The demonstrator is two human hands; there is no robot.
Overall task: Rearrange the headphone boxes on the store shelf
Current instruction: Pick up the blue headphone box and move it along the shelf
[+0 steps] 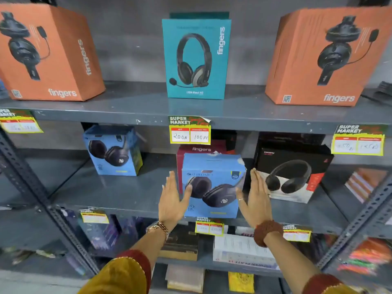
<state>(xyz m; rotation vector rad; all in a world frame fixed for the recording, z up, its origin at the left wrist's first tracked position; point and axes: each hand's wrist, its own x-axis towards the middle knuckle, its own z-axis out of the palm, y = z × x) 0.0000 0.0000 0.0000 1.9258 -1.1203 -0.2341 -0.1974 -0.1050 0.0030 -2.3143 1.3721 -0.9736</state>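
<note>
A blue headphone box (212,183) stands upright at the front edge of the grey middle shelf (127,194). My left hand (171,200) lies flat along its left side and my right hand (257,200) along its right side, both thumbs on the box front. A maroon "fingers" box (199,149) stands right behind it. A matching blue box (114,151) sits further left and back. A black headphone box (290,172) stands to the right. On the top shelf (135,107) are a teal box (196,58) and two orange boxes (48,54), (322,58).
Yellow price tags (189,132) hang from the shelf edges. Perforated steel uprights (42,200) frame the rack on both sides. The lower shelf holds several other boxes (239,249). Bare shelf surface lies between the two blue boxes.
</note>
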